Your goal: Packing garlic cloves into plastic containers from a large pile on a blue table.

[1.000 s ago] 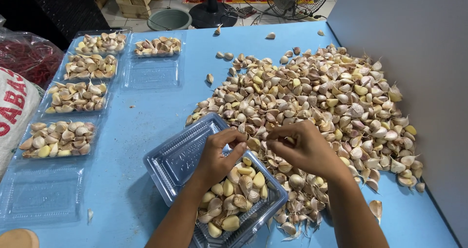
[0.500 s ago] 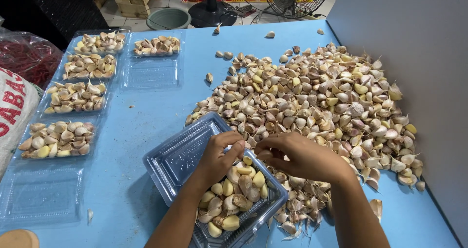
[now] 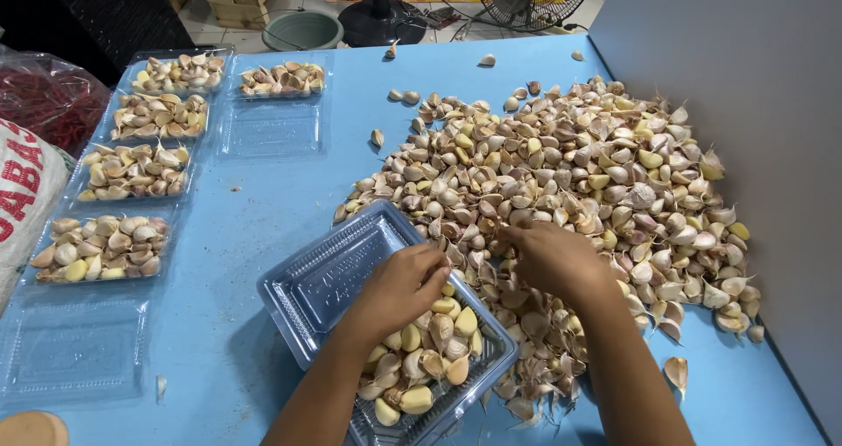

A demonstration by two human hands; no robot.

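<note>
A big heap of garlic cloves [image 3: 570, 174] covers the right half of the blue table [image 3: 263, 218]. In front of me lies a clear plastic clamshell box [image 3: 324, 275], its lid open to the left and its near half filled with cloves. My left hand [image 3: 399, 288] hovers over the box with its fingers curled at the box's far edge, touching cloves there. My right hand [image 3: 553, 257] rests on the near edge of the heap, fingers bent down among the cloves. Whether either hand holds a clove is hidden.
Several filled clear boxes of garlic [image 3: 132, 170] line the left side, with open lids [image 3: 267, 130] beside some. A bag of red chillies [image 3: 48, 99] and a printed sack [image 3: 22, 192] sit at the left edge. A grey wall [image 3: 745, 86] bounds the right.
My right hand has shifted from beside the left hand back toward the heap. My left hand stays over the box, its fingers slightly lower.
</note>
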